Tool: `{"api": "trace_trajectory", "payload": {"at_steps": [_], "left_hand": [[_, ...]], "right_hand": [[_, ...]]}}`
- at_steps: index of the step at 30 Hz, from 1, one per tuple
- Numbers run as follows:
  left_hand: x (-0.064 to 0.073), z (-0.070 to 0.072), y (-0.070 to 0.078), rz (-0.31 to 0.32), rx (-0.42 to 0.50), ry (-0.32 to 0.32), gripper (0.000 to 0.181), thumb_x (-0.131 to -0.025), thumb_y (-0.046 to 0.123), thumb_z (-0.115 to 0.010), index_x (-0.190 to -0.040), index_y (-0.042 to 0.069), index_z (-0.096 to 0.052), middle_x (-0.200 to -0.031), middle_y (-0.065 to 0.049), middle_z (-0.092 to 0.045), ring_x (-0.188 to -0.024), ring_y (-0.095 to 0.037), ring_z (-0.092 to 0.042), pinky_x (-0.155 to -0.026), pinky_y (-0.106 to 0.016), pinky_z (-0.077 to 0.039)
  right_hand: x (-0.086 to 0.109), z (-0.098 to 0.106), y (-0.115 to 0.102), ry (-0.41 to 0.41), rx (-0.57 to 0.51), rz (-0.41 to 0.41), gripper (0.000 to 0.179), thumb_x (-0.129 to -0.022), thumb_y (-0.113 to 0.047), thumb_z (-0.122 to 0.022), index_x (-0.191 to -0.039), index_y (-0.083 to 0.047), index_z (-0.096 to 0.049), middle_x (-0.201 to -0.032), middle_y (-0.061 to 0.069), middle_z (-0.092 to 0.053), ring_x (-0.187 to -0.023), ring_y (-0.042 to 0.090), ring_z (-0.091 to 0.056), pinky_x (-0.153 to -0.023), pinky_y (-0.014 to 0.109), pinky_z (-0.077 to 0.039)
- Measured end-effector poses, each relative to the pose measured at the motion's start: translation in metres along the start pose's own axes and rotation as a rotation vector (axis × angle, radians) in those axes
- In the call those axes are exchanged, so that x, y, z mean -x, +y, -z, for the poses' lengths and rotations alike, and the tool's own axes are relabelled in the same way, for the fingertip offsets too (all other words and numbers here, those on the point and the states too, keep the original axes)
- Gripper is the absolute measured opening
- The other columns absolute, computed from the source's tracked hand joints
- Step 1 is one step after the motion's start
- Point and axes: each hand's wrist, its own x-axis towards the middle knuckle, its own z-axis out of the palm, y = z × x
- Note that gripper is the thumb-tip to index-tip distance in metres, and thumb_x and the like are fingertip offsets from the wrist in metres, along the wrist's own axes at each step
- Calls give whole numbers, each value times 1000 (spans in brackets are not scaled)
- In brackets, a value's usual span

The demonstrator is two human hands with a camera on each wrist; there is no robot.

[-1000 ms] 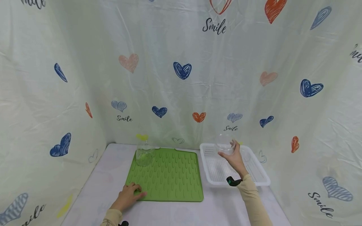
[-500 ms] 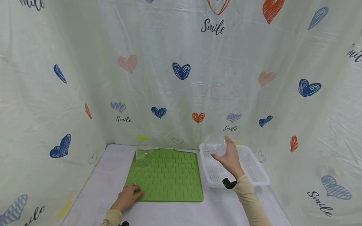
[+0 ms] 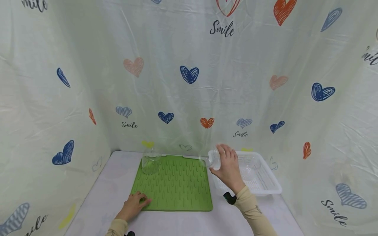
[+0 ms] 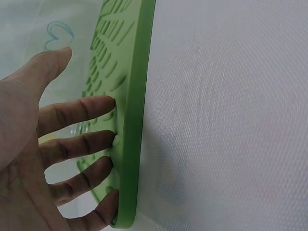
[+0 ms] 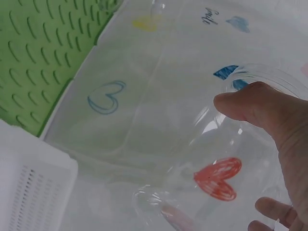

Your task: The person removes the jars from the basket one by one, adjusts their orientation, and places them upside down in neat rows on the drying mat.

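My right hand [image 3: 228, 167] grips a clear, see-through vessel [image 3: 214, 159], tilted onto its side, above the gap between the mat and the basket. In the right wrist view, the thumb lies against this vessel's ringed rim [image 5: 269, 74]; its exact kind is hard to tell. My left hand [image 3: 133, 206] rests at the near left corner of the green ridged mat [image 3: 180, 183], fingers spread and fingertips touching it, as the left wrist view shows. Another clear vessel [image 3: 151, 164], with a narrower top, stands at the mat's far left.
A white perforated basket [image 3: 265, 188] sits to the right of the mat, with a faint clear object [image 3: 252, 161] inside. Both rest on a white-covered table [image 3: 177, 223]. Behind and at the sides hangs a curtain [image 3: 165, 82] printed with hearts.
My right hand has moved left from over the basket toward the mat, carrying the clear vessel and tipping it sideways. My left hand has stayed in place on the mat.
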Motion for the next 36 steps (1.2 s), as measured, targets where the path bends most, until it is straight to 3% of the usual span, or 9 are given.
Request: {"api": "trace_trajectory", "payload": {"at_steps": [3, 13, 24, 30, 33, 36], "left_hand": [[-1, 0, 0, 4, 0, 0, 39, -89, 47, -63, -96, 9, -70, -102, -11, -60, -98, -38, -53, -73, -66, -46], [-2, 0, 1, 11, 2, -8, 41, -89, 48, -63, -97, 9, -71, -105, -13, -60, -102, -42, -53, -76, -68, -45], [-3, 6, 3, -21, -6, -24, 45, -91, 47, -61, -102, 5, -71, -108, -16, -63, -106, -44, -56, -88, -63, -46], [-8, 15, 7, 3, 48, -76, 45, -92, 47, -60, -102, 4, -71, -102, -13, -67, -98, -34, -63, -85, -53, -51], [-13, 24, 11, 16, 84, -73, 46, -93, 48, -57, -102, 5, -70, -99, -9, -69, -92, -27, -65, -81, -50, -53], [-20, 34, 14, 1, 97, -46, 53, -94, 52, -53, -112, 4, -66, -104, -12, -68, -94, -28, -64, -82, -51, -53]], "right_hand": [[2, -2, -12, 18, 54, 38, 107, -54, -40, -90, -142, -7, -39, -135, 20, -48, -126, 40, -44, -104, 66, -33], [12, -13, -44, -7, 86, 60, 106, -56, -43, -88, -146, -15, -39, -135, 18, -47, -125, 37, -45, -106, 62, -35], [10, -10, -50, -28, 128, 61, 108, -54, -45, -89, -146, -18, -39, -134, 18, -48, -123, 37, -47, -106, 60, -37], [10, -9, -50, -26, 133, 63, 108, -54, -45, -90, -145, -18, -40, -134, 18, -48, -123, 36, -47, -105, 60, -38], [9, -9, -50, -23, 124, 63, 106, -54, -44, -89, -145, -18, -41, -134, 18, -48, -123, 36, -46, -105, 60, -38], [8, -9, -51, -23, 118, 61, 106, -54, -43, -90, -145, -18, -41, -135, 18, -48, -124, 36, -46, -106, 60, -37]]}}
